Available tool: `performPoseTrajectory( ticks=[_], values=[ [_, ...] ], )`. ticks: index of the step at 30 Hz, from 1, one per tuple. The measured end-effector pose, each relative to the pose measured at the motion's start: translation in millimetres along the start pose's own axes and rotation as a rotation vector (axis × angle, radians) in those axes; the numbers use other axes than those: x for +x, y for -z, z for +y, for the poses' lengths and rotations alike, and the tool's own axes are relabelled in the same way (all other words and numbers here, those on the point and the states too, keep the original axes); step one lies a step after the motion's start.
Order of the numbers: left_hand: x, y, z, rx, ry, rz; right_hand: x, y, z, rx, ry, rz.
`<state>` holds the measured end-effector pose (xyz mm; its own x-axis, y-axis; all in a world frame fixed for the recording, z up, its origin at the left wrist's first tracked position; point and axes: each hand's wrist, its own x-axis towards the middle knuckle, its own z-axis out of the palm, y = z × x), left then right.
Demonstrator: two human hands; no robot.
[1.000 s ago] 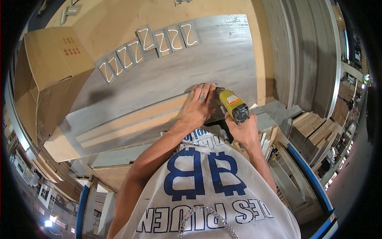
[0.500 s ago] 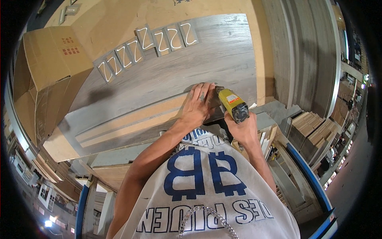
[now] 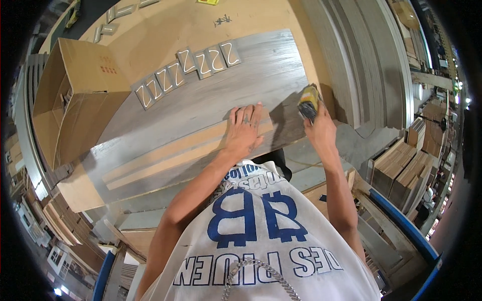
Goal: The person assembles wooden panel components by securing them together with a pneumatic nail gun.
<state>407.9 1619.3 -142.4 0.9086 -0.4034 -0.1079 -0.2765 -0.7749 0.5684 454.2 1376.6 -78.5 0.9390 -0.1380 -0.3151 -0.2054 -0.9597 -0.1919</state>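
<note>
My left hand (image 3: pixel 244 131) rests with its fingers spread over the far right part of two long pale wood strips (image 3: pixel 165 156). The strips lie side by side along the near part of a grey wood-grain board (image 3: pixel 271 60). Further right, my right hand (image 3: pixel 320 128) is closed round a yellow-and-black power drill (image 3: pixel 310 102) near the board's right edge. The drill's front end is hidden from view. Several small grey blocks (image 3: pixel 187 61), each with a white squiggle on top, stand in a row on the far part of the board.
At the left stands an open cardboard box (image 3: pixel 90 70). Small dark pieces (image 3: pixel 222 20), perhaps screws, lie on the tan tabletop (image 3: pixel 261 15) at the back. Long grey panels (image 3: pixel 351 60) are stacked on the right, with piled wood pieces (image 3: pixel 396 160) nearer me.
My right hand has carried the drill to the right, away from my left hand. The left hand has shifted slightly left, and the view has moved a little.
</note>
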Motion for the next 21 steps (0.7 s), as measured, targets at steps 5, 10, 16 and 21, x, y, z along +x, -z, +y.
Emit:
performPoseTrajectory(
  ticks=[5,10,16,21],
  values=[
    [-4,7,-3,0.002,-0.011,0.001,-9,-23,5,-0.163,0.269,0.139],
    [-16,10,-10,0.065,0.019,-0.029,-2,-50,13,-0.067,0.248,0.222],
    [-21,11,-17,0.092,0.020,-0.051,11,-44,9,0.092,-0.031,0.146],
    [-24,8,-19,0.062,0.012,-0.009,10,-27,27,0.229,0.115,0.261]
  ],
)
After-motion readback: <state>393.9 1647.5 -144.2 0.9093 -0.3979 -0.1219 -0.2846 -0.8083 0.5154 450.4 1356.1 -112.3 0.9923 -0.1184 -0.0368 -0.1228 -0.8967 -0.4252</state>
